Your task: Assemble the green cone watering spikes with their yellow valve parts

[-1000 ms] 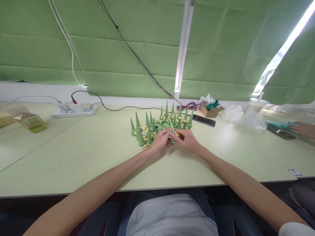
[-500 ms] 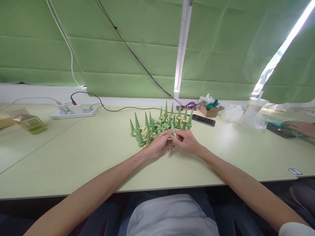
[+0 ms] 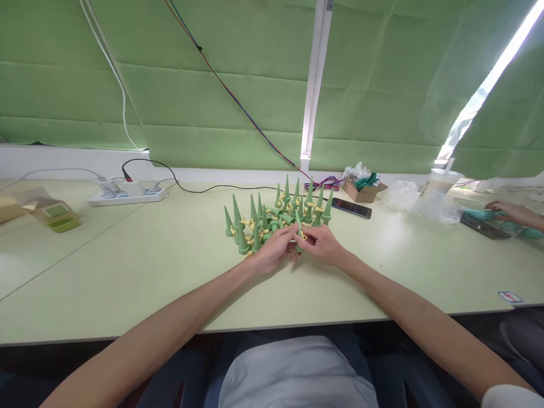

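My left hand (image 3: 275, 250) and my right hand (image 3: 323, 243) meet over the middle of the table, fingers closed around a green plant watering spike (image 3: 300, 247). A small yellow valve (image 3: 304, 236) with a round opening sticks out of it between my fingertips. Much of the held spike is hidden by my fingers. Just beyond and to the left of my hands stand several green watering spikes (image 3: 237, 211), points up, with yellow valves at their sides. More upright spikes (image 3: 327, 208) form a group behind my right hand. Some green pieces (image 3: 275, 211) lie flat between the two groups.
Behind the spikes lie a phone (image 3: 352, 208) and a small cardboard box (image 3: 363, 191) with crumpled plastic. A lidded cup (image 3: 440, 180) and plastic bags stand further right. Another person's hand (image 3: 516, 212) touches a teal item. A power strip (image 3: 127, 195) sits at the left.
My hands stay almost in place, still around the watering spike. At the far right, the other person's hand has lifted slightly and moved left with the teal item.
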`<state>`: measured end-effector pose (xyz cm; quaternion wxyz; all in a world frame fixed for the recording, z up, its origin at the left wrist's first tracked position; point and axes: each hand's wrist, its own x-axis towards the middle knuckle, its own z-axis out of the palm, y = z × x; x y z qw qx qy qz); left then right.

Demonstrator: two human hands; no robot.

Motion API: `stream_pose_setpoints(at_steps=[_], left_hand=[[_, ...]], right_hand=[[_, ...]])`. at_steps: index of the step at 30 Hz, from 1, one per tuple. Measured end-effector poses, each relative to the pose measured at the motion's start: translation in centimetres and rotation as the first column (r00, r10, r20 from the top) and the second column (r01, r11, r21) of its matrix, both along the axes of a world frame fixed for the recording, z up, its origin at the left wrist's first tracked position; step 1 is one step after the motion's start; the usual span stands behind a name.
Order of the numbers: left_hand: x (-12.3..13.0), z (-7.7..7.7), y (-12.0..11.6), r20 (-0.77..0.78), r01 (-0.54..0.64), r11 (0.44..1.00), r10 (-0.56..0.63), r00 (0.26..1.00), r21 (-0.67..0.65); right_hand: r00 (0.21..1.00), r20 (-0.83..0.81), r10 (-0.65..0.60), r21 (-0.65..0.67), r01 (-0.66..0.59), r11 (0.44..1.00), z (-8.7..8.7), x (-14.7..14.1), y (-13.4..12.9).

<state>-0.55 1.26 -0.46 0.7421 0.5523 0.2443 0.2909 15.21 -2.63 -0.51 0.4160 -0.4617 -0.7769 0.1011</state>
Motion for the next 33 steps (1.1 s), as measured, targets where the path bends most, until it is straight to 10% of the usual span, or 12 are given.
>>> stream_pose_setpoints(at_steps=[12,26,33], left_hand=[[0.1,0.5,-0.7,-0.072,-0.142,0.948,0.168,0.983,0.285],[0.0,0.4,-0.9,-0.142,-0.171,0.526,0.501,0.854,0.833],[-0.1,0.1,-0.3,-0.226,-0.091,0.493,0.546,0.806,0.865]], right_hand=[[0.999,-0.048,-0.015,-0.014,0.015,1.000,0.1,0.1,0.1],[0.949,-0.167,-0.268,0.072,0.283,0.956,-0.2,0.4,0.9],[0.954,-0.151,-0.258,0.114,0.276,0.954,-0.4,0.3,1.1]])
